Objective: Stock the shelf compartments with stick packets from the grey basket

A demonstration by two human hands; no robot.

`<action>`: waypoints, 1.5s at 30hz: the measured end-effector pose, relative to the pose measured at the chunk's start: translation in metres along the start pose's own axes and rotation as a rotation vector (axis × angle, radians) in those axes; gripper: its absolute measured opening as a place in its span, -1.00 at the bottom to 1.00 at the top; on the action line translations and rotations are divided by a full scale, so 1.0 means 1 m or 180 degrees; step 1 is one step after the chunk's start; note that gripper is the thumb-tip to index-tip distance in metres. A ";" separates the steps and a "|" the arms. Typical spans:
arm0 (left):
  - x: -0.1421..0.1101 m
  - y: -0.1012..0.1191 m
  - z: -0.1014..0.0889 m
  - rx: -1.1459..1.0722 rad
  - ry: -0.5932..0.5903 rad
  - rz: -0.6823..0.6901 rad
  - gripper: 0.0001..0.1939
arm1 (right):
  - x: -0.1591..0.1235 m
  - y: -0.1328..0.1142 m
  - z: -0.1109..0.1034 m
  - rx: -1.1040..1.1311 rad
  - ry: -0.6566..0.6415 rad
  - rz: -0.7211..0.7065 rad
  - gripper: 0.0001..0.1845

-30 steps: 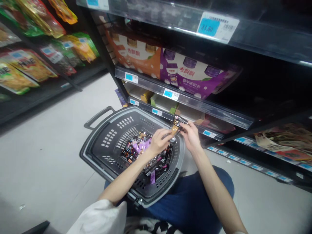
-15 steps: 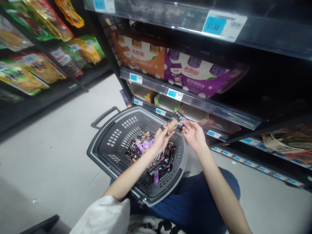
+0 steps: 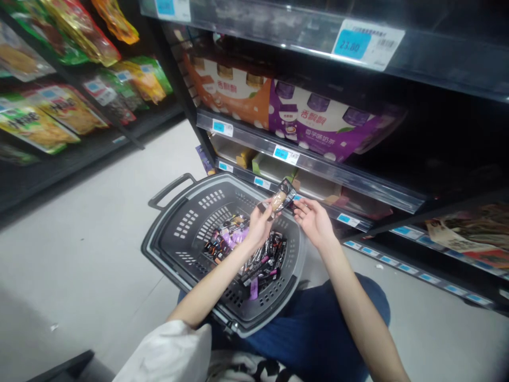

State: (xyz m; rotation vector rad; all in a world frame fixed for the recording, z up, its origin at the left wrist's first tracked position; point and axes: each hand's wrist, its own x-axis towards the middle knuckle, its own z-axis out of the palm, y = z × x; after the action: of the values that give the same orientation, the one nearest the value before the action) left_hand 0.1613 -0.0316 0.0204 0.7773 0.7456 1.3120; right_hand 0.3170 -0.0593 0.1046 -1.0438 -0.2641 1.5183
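Over the far right rim of a dark grey shopping basket, my left hand is closed on a small snack packet. The packet is black with a clear window, and something tan shows inside. Close by its right end, my right hand has its fingers apart and slightly bent, holding nothing that I can see. Inside the basket lies a pile of similar small black packets, some with purple, orange or pink parts. My left forearm hides part of the pile.
Shelves ahead carry orange and purple multipacks of cups. Open cartons sit on the lower shelf. Bagged snacks fill the rack at left. The basket's handle sticks out at its far left.
The packet and my left hand have shifted slightly left and down. My right hand has moved a little left, with its fingertips now just off the packet's end.
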 end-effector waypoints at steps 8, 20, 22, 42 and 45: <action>-0.007 0.015 -0.009 0.2666 -0.0837 0.3029 -0.69 | -0.010 0.009 0.007 -0.1259 -0.0484 -0.0441 -0.52; -0.016 0.014 -0.016 0.3209 -0.0771 0.2799 -0.46 | 0.004 0.024 0.007 -0.1341 -0.0317 -0.0889 -0.47; -0.016 0.008 -0.018 0.2934 -0.0733 0.2198 -0.48 | 0.009 0.022 0.006 -0.1228 -0.0335 -0.1007 -0.44; 0.003 0.004 -0.014 0.2248 -0.0083 0.0183 -0.47 | 0.009 0.038 -0.019 -0.3344 0.0441 -0.2170 -0.05; -0.002 0.009 -0.012 0.2546 -0.0392 0.0686 -0.60 | -0.003 0.042 -0.020 -0.3559 0.0343 -0.2157 0.14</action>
State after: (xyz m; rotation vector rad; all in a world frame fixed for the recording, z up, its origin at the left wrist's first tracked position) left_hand 0.1461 -0.0313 0.0215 1.5968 1.1255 1.1244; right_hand 0.3025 -0.0804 0.0652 -1.6402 -1.3394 0.6142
